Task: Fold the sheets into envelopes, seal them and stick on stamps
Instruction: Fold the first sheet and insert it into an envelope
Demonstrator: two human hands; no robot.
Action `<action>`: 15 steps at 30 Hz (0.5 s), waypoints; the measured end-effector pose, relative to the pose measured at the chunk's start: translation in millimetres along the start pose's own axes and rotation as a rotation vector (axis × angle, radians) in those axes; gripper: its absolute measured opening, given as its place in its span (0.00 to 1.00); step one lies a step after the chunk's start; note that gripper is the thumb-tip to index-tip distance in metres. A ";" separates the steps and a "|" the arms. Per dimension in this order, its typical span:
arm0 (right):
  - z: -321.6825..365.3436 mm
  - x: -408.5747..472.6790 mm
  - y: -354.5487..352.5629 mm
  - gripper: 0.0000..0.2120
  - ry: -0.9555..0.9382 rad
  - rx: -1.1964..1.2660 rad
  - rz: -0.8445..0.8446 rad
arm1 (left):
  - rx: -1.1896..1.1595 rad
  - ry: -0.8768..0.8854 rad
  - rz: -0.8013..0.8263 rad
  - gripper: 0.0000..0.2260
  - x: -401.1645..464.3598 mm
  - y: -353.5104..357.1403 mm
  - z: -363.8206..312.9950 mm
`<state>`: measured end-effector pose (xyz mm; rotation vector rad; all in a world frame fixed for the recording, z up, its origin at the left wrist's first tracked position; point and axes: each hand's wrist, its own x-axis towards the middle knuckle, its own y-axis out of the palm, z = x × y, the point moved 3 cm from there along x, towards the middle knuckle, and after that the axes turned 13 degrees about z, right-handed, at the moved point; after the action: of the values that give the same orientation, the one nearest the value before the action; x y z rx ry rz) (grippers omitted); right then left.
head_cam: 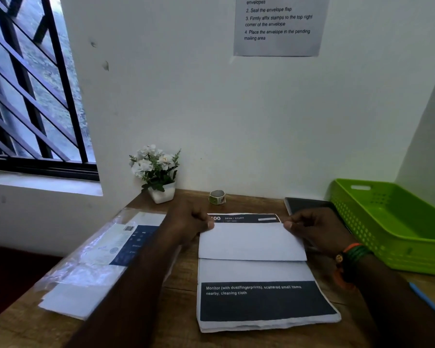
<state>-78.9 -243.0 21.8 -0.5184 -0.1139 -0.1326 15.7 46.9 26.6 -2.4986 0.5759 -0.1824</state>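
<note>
Green plastic basket (397, 227) sits far right on the wooden desk (183, 280), nothing visible inside it. Clear plastic pack (96, 257) on the left holds white envelopes. Stack of sheets (261, 297) is dead centre, top sheet (251, 241) folded over. Left hand (189, 222) and right hand (317, 228) each pinch a far corner of that fold, thumbs on top. Stamp roll (217, 197) sits just behind.

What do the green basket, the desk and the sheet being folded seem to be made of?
Basket: probably moulded plastic, smooth and slightly glossy, with rows of punched holes and a cut-out handle.
Desk: looks like wood or wood veneer, brown and matt, with visible grain.
Sheet: paper, matt white with dark printed bands; it holds a sharp crease where both hands fold it.
</note>
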 end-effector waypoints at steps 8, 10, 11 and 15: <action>5.0 -4.1 0.8 0.04 0.057 -0.574 -0.048 | 0.305 -0.022 -0.003 0.04 10.0 17.6 11.7; 14.2 -4.3 13.9 0.04 -0.025 -0.641 0.033 | 0.370 -0.022 0.003 0.04 11.8 19.6 13.6; 16.4 -4.4 21.3 0.04 -0.036 -0.683 0.094 | 0.387 -0.021 0.004 0.04 12.3 20.6 13.7; 22.1 -11.5 37.5 0.05 0.024 -0.808 0.190 | 0.369 -0.013 0.002 0.06 7.5 25.3 10.8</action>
<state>-86.0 -198.6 21.0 -1.3290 0.0196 0.0079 16.0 30.1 3.7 -2.1399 0.4893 -0.2475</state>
